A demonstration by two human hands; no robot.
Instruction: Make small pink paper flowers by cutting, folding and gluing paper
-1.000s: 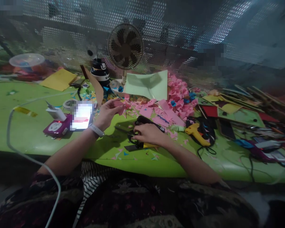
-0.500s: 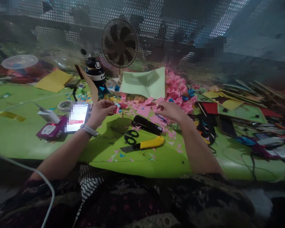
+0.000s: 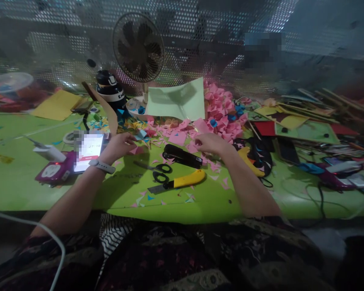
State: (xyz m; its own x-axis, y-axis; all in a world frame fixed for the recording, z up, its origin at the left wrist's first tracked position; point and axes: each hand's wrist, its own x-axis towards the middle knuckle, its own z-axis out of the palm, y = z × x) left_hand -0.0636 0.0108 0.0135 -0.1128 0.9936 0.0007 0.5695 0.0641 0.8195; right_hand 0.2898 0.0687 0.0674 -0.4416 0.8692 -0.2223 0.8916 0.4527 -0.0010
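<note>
My left hand [image 3: 119,147], a watch on its wrist, hovers over the left of the scraps with loosely bent fingers. A pink paper piece [image 3: 137,150] lies just below its fingertips, apparently apart from them. My right hand [image 3: 210,144] is closed, fingers curled inward beside the pink scraps; what they hold, if anything, is hidden. Between the hands lie a black stapler [image 3: 182,156], scissors with black handles [image 3: 161,173] and a yellow-handled cutter [image 3: 189,179]. A pink paper square [image 3: 177,138] rests behind the stapler.
Folded pink paper pieces [image 3: 220,106] are heaped behind my right hand, next to a pale green sheet [image 3: 176,101]. A fan [image 3: 138,47] and black bottle [image 3: 109,91] stand at the back. A lit phone [image 3: 89,152] and purple power strip [image 3: 53,173] are at left.
My left hand has moved off the pink paper it pinched, its fingers loosening. My right hand's fingers have curled in more. The view has shifted, and more of the scissors shows.
</note>
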